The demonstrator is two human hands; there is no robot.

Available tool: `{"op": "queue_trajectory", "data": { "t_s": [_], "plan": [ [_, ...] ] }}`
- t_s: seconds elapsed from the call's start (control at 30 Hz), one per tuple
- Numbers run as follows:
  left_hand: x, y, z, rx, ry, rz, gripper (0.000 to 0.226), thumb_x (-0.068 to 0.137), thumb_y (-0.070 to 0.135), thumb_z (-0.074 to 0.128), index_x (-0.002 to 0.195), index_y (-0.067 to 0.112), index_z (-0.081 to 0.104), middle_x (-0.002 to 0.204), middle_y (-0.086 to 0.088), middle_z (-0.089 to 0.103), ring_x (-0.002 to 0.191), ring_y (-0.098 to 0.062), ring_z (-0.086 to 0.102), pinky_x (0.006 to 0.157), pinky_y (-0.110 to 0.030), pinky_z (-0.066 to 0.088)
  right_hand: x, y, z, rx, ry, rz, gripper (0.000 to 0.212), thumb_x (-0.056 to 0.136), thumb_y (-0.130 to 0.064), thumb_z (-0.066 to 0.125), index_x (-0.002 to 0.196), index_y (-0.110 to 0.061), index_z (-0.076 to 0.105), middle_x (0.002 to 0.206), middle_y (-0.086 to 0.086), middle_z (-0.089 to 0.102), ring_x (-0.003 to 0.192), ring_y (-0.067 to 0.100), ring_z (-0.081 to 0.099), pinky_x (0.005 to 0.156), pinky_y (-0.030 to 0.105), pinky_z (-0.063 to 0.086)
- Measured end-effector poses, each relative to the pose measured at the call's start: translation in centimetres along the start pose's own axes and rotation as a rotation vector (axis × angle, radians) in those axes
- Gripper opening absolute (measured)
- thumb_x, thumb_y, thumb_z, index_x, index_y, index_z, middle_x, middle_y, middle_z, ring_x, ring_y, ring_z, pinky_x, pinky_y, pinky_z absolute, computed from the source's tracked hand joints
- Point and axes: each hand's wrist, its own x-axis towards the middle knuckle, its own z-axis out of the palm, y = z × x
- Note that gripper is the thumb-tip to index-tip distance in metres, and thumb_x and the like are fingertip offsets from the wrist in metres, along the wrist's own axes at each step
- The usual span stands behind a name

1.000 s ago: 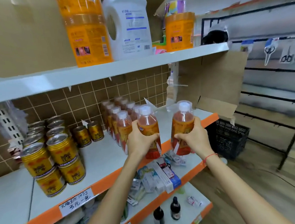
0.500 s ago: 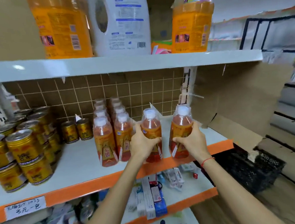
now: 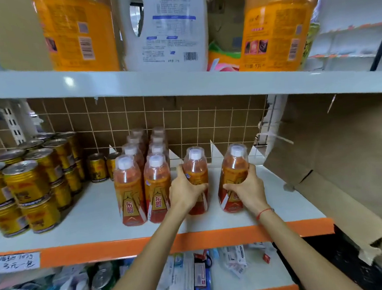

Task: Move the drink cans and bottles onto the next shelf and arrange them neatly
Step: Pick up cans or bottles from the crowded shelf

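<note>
left grip [image 3: 187, 192]: wrapped round orange bottle [image 3: 195, 167], base on shelf [image 3: 95, 223], extending existing rows [image 3: 142, 171].
right grip [image 3: 246, 189]: wrapped round second bottle [image 3: 234, 164], gap left, likely next column.

The bottles [image 3: 129, 191] are clear, glossy plastic with white plastic caps and shiny printed sleeves. The cans [image 3: 26, 180] are gold metal with bright, reflective lids. The shelf [image 3: 95, 218] is smooth, white-painted metal with a satin sheen and an orange front strip. Behind it, the back panel [image 3: 160, 115] looks matt brown, crossed by a pale grid. The cardboard [image 3: 336, 147] is dull, rough paperboard.
</note>
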Motion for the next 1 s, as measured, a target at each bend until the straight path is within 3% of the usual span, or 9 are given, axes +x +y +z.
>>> {"op": "queue_trajectory", "data": {
  "t_s": [0.2,0.7,0.87,0.93,1.0],
  "plan": [
    [1.7,-0.5,1.1,0.040,0.001,0.030,0.070,0.072,0.028,0.080,0.125,0.012,0.036,0.112,-0.008,0.063,0.101,-0.026,0.063,0.085,-0.036,0.052,2.1,0.8,2.3,0.004,0.016,0.015,0.066,0.070,-0.014,0.081,0.122,-0.015,0.042,0.102,0.002,0.057,0.089,0.020,0.056,0.075,0.028,0.043],
    [2.6,-0.7,1.8,0.074,0.011,0.023,0.079,0.075,0.028,0.078,0.134,0.012,0.027,0.122,-0.012,0.057,0.110,-0.029,0.060,0.091,-0.040,0.051,3.8,1.6,4.1,-0.007,-0.094,-0.042,0.077,0.070,-0.017,0.081,0.133,-0.016,0.037,0.119,0.006,0.059,0.104,0.022,0.059,0.083,0.029,0.047],
    [1.4,1.1,0.7,0.083,0.045,0.210,0.092,0.081,0.023,0.073,0.149,0.017,0.010,0.146,-0.011,0.034,0.131,-0.028,0.041,0.101,-0.039,0.041,4.4,1.2,2.8,0.067,-0.173,-0.081,0.087,0.072,-0.019,0.080,0.140,-0.021,0.026,0.128,0.005,0.053,0.112,0.021,0.056,0.090,0.031,0.047],
    [1.0,2.4,-0.9,0.173,0.089,0.328,0.081,0.087,0.024,0.066,0.149,0.016,0.015,0.149,-0.008,0.030,0.134,-0.024,0.037,0.102,-0.035,0.039,4.5,0.4,2.5,0.054,-0.119,-0.143,0.095,0.069,-0.024,0.082,0.143,-0.024,0.023,0.134,0.005,0.050,0.119,0.021,0.053,0.097,0.037,0.047],
    [0.9,3.3,-2.7,0.294,0.173,0.477,0.062,0.090,0.021,0.060,0.144,0.014,0.031,0.144,-0.008,0.040,0.128,-0.023,0.045,0.098,-0.034,0.043,4.5,-1.1,2.2,-0.029,-0.067,-0.245,0.096,0.071,-0.028,0.081,0.145,-0.023,0.021,0.143,0.006,0.040,0.128,0.021,0.043,0.103,0.035,0.040]
  ]
}}
